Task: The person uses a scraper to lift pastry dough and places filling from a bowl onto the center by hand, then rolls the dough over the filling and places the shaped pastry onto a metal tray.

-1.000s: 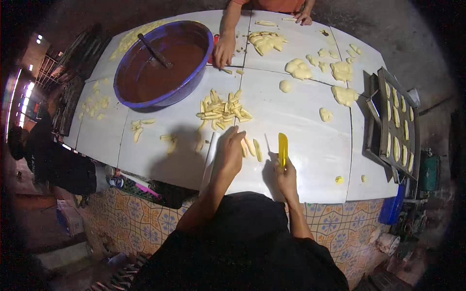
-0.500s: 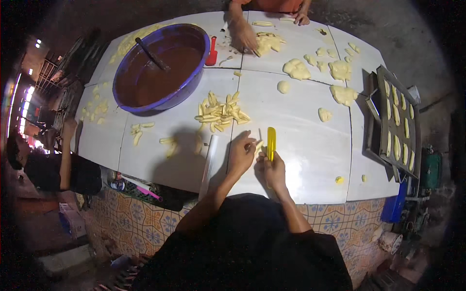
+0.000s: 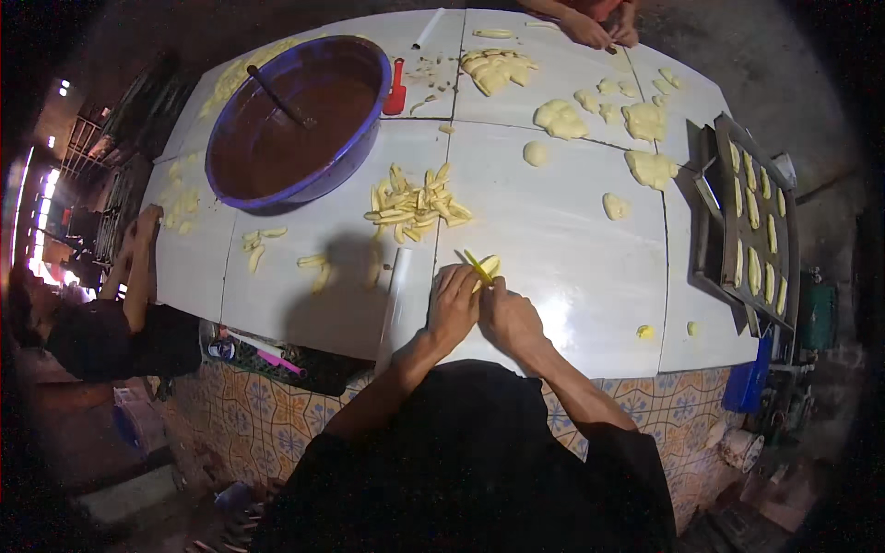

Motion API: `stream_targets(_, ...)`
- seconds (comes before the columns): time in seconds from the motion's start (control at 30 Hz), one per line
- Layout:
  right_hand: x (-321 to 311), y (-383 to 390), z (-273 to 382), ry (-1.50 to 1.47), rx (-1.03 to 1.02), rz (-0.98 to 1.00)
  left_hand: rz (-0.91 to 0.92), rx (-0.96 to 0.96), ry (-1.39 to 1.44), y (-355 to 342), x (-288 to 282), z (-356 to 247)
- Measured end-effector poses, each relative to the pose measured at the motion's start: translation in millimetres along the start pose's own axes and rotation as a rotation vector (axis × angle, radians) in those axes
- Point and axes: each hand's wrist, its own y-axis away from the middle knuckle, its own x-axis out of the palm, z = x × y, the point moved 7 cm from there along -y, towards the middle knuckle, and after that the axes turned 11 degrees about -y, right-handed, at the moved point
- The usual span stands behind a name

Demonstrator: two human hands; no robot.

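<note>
My right hand (image 3: 510,320) is closed on a yellow flat-bladed tool (image 3: 476,264), now seen nearly edge-on. The blade lies across a pale yellow oblong piece (image 3: 489,267), perhaps dough or fruit, on the white table just beyond my fingertips. My left hand (image 3: 454,300) is beside the tool, its bent fingers against the piece and partly hiding it. Whether a second piece lies under those fingers is hidden. Beyond my hands a heap of pale yellow finger-shaped pieces (image 3: 415,205) lies on the tabletop (image 3: 572,249).
A purple basin (image 3: 373,138) of brown mixture stands far left, near a red scoop (image 3: 395,89). Dough lumps (image 3: 560,120) lie far right. A dark tray (image 3: 761,230) holds oblong pieces. A white tube (image 3: 398,300) lies left of my hands. Other people's hands (image 3: 599,32) are at the table edges.
The yellow tool has turned edge-on and come down over the piece. My hands have drawn together. The co-worker's hands across the table have moved right, off the dough.
</note>
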Motion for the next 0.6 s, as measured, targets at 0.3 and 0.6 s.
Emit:
stream_targets(0.3,1,1,-12,-0.101,0.158,0.043,-0.092,-0.036,0.068,0,-9,-2)
stream_targets(0.6,-28,36,-13,-0.035,-0.013,0.146,-0.117,-0.192,0.085,7,-31,15)
